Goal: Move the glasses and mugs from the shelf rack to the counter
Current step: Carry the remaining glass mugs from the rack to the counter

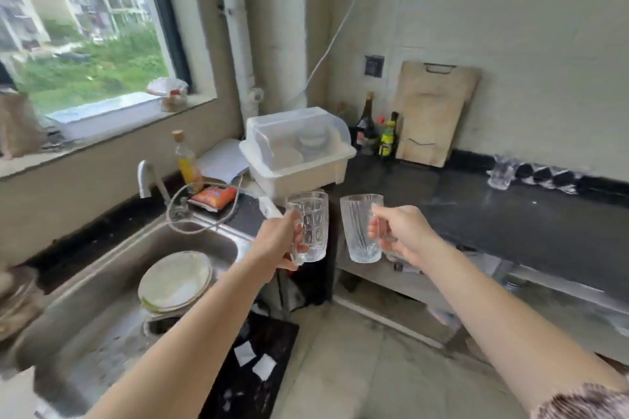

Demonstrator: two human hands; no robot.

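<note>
Evidently mid-carry: the left hand [277,241] grips a dimpled mug [311,224] by its handle, the right hand [401,231] a ribbed mug [360,231] likewise, both aloft. Next, I judge: set them upright on the black counter [493,224] at two o'clock.

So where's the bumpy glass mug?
In the head view, the left hand holds the bumpy mug by its handle, in front of the white dish box, left of the right hand's ribbed mug.

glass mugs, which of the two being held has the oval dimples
The dimpled mug in the left hand: oval dents cover its wall. The ribbed mug in the right hand shows only upright lines.
</note>
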